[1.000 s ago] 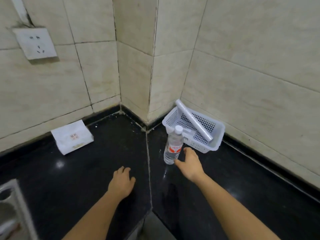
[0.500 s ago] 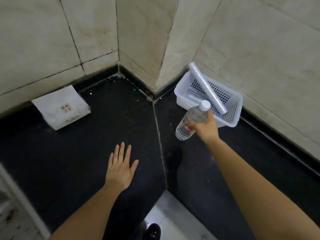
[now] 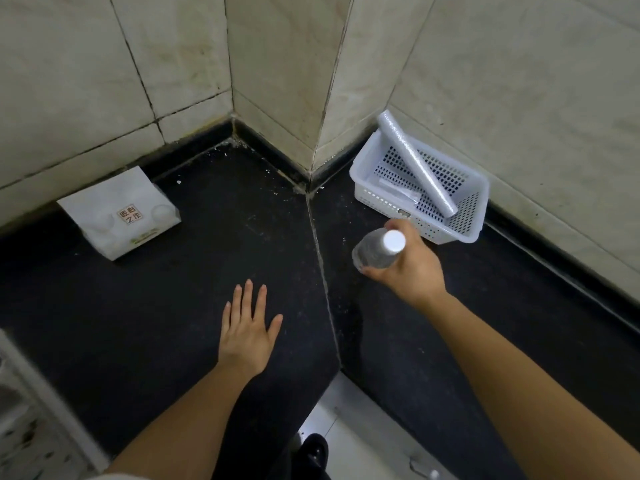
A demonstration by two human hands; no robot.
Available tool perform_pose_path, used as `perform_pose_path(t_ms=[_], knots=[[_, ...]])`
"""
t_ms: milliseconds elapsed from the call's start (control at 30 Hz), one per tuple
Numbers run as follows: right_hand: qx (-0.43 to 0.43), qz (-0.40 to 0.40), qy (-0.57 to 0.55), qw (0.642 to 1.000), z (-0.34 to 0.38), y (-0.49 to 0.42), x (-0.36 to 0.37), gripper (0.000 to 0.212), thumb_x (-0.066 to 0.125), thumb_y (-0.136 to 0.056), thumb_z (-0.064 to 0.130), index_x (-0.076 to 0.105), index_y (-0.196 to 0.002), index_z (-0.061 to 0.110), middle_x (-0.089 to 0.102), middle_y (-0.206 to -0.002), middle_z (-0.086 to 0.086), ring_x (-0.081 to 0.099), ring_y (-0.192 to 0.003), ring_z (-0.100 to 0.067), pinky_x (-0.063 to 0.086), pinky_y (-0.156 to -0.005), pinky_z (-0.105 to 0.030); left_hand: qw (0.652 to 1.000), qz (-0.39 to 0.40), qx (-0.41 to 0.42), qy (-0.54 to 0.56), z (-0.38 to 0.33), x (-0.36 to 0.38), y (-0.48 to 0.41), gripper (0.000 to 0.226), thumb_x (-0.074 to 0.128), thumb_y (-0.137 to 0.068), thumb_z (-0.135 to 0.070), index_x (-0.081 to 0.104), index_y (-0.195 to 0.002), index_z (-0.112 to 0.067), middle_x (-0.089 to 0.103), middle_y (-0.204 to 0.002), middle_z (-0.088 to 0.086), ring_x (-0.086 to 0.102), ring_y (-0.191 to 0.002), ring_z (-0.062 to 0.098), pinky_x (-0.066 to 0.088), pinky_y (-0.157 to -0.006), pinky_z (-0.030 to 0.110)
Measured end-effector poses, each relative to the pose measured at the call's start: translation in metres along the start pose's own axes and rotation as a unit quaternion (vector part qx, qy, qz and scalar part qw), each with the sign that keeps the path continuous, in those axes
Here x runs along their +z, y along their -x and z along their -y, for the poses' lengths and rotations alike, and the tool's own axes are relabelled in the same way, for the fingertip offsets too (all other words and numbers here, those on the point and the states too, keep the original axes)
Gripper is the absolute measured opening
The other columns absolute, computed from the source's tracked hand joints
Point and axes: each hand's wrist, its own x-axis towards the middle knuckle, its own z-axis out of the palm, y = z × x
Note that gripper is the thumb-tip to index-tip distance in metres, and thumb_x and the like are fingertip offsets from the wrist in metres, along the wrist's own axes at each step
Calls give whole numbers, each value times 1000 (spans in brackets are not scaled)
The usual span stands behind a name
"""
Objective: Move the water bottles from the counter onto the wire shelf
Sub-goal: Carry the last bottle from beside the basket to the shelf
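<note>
The right hand (image 3: 412,268) held the water bottle (image 3: 375,252) lifted, as it seemed, above the dark counter (image 3: 138,306), on the right side and just near of the white basket (image 3: 471,233). Its fingers and thumb were curled round the clear body below the white cap, which pointed up toward the camera. The left hand (image 3: 247,327) lay flat on the counter, more to the near left, with fingers straight and a little spread, holding nothing. We judged the bottle to be light, of thin smooth plastic that gives under a hard squeeze and may slip if wet. How much water was inside we could not tell. We thought the middle of the body was the best place to take hold, firmly but without crushing, and not by the cap alone. A roll (image 3: 415,164) lay slanted in the basket, and a white packet (image 3: 117,213) sat at the far left by the wall. A blurred white frame (image 3: 20,410) at the near left might be the shelf; we could not be sure.
</note>
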Motion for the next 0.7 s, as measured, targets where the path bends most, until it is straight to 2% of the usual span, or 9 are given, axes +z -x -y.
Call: perform_pose_path(t_ms=[100,200,367,500,600,700], knots=[[-64,21,88,994,1,6,3,71,83,-66,38,44,-123,23,62,-115,3,60,-102,-24,50,-79,-37,1000,17,-1,-2,-1,-1,-3,67,14,-98,-54,-19,-147,-22,-22,-159,5,-22,-146,21,-8,-119,39],[-73,-17,72,995,-2,18,9,66,82,-67,36,47,-121,18,62,-112,1,59,-98,-26,50,-76,-37,999,47,-7,-2,-3,-5,-6,68,12,-98,-53,-19,-148,-22,-27,-157,5,-25,-145,21,-11,-118,39],[61,-59,-79,993,-7,45,-1,54,83,-62,37,49,-103,27,60,-98,7,58,-87,-16,47,-71,-31,996,76,-34,-11,-11,-9,-4,67,11,-99,-49,-20,-148,-16,-28,-156,9,-24,-145,25,-10,-118,41],[140,-70,-119,980,-27,81,-22,52,85,-59,41,53,-98,23,63,-89,10,62,-82,-12,49,-67,-26,997,62,-51,11,-35,-11,3,69,19,-100,-44,-8,-151,-7,-17,-159,15,-13,-148,28,-1,-121,42],[178,-83,-134,971,-47,113,-45,54,84,-57,45,56,-99,23,67,-92,9,66,-86,-12,56,-74,-33,997,66,23,17,-83,-11,11,66,22,-101,-42,-4,-152,-10,-16,-160,13,-12,-148,27,-1,-121,41],[203,-115,-138,962,-70,148,-75,55,83,-56,46,57,-99,24,67,-92,11,66,-86,-10,56,-76,-33,992,57,107,32,-147,-9,27,64,25,-101,-41,0,-153,-13,-11,-161,12,-9,-148,26,1,-121,40]])
